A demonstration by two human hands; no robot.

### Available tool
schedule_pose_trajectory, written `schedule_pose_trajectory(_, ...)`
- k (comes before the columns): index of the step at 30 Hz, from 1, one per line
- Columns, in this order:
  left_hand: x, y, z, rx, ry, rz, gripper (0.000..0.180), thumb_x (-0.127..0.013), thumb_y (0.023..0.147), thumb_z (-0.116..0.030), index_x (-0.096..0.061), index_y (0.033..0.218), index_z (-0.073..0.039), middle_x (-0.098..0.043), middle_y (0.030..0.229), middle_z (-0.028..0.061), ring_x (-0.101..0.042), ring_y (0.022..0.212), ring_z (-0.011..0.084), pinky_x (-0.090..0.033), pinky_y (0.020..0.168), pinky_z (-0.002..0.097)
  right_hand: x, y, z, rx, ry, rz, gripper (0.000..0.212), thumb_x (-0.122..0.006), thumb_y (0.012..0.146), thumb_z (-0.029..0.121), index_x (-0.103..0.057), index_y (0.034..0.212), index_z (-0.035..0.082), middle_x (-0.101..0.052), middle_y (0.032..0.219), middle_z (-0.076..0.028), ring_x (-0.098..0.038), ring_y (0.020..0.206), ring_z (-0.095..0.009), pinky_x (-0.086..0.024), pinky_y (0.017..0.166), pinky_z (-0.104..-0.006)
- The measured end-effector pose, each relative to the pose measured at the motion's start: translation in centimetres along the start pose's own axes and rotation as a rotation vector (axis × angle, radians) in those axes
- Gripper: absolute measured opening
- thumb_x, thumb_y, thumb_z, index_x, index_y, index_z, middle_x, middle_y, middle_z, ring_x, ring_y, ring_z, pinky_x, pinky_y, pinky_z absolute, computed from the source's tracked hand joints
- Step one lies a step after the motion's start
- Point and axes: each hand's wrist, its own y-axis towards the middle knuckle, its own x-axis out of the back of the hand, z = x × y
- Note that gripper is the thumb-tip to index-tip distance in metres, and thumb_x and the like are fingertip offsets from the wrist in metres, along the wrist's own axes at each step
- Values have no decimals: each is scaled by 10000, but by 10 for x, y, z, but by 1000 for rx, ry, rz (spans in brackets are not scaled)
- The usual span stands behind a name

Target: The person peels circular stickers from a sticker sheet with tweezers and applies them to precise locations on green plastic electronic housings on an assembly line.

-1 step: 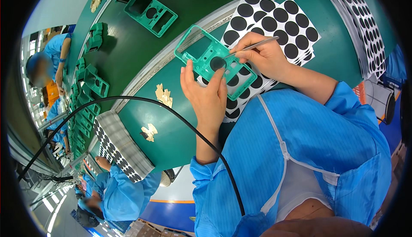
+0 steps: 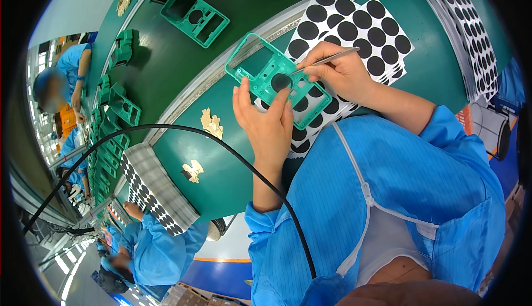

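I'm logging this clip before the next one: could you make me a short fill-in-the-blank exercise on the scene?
The thin tool is in the person's ____ hand.
The frame in the left hand is coloured ____.
The dots on the white sheets are coloured ____.

Missing words: right; green; black.

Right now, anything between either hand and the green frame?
Nothing visible blocks the left hand, which grips the green frame directly. Between the right hand and the frame's dark circle is only the thin metal tool it holds, tip by the circle's edge.
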Motion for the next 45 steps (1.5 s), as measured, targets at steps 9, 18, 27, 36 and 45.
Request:
schedule_pose_trajectory(9,3,3,1,-51,19,15,271,-647,746,-132,-664,1004,-213,-322,1328,211,-257,1248,416,-243,1011,474,1,-1,1,-1,-6,-5,69,-523,867,14,-572,899,-22,-622,885,-93,-563,678,-89,-465,611,-205)
schedule_pose_trajectory(18,6,9,12,-190,82,-8,300,-678,698,-199,-669,993,-254,-391,1306,141,-331,1215,362,-295,963,447,0,-2,2,13,-60,-8,66,-532,868,29,-572,898,-14,-619,897,-95,-562,685,-87,-467,620,-205)
schedule_pose_trajectory(27,8,14,16,-281,114,2,324,-692,680,-251,-657,1002,-250,-419,1286,123,-370,1182,340,-324,944,443,-1,-4,0,13,-31,-21,65,-533,868,32,-573,898,-10,-618,901,-90,-556,678,-80,-464,618,-202)
schedule_pose_trajectory(36,11,17,19,-305,56,120,373,-687,692,-244,-651,1058,-181,-500,1191,118,-477,1096,317,-373,895,406,-3,-3,0,58,-104,-56,60,-566,825,30,-592,870,-1,-606,833,-77,-583,660,-109,-463,581,-218)
schedule_pose_trajectory(45,9,17,21,-327,46,101,381,-678,697,-247,-641,1069,-169,-521,1141,118,-489,1067,317,-408,872,407,-3,-4,1,163,-169,-87,61,-603,797,57,-602,842,16,-615,799,-74,-595,660,-157,-472,578,-250)
